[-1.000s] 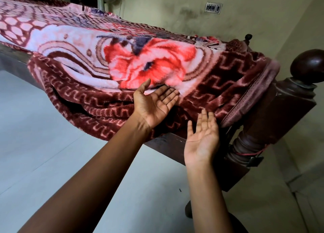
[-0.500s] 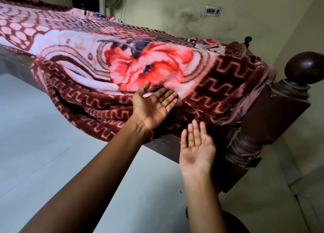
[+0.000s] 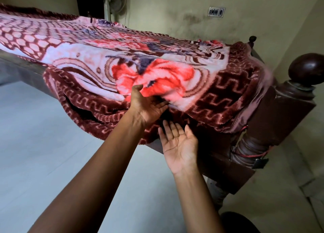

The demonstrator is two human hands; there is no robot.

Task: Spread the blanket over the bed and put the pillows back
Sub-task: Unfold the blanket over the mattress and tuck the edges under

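A plush blanket [image 3: 91, 57] in maroon, pink and white with a red flower lies across the bed and hangs in folds over its near side. My left hand [image 3: 148, 106] is palm up with straight fingers pushed in under the hanging fold below the flower; the fingertips are hidden by the cloth. My right hand [image 3: 180, 143] is open, palm up, just below and right of the left, in front of the dark gap under the blanket, touching nothing that I can see. No pillows are in view.
The bed's dark wooden frame ends at the right in a turned corner post [image 3: 296, 96] with a round knob. A red wire [image 3: 252, 154] wraps the post's lower part. Pale floor [image 3: 43, 145] lies to the left. A fan [image 3: 114, 3] and a switch plate [image 3: 216, 12] are at the far wall.
My left hand has slid further in under the blanket fold. My right hand has drawn back down and left, away from the blanket's hanging corner.
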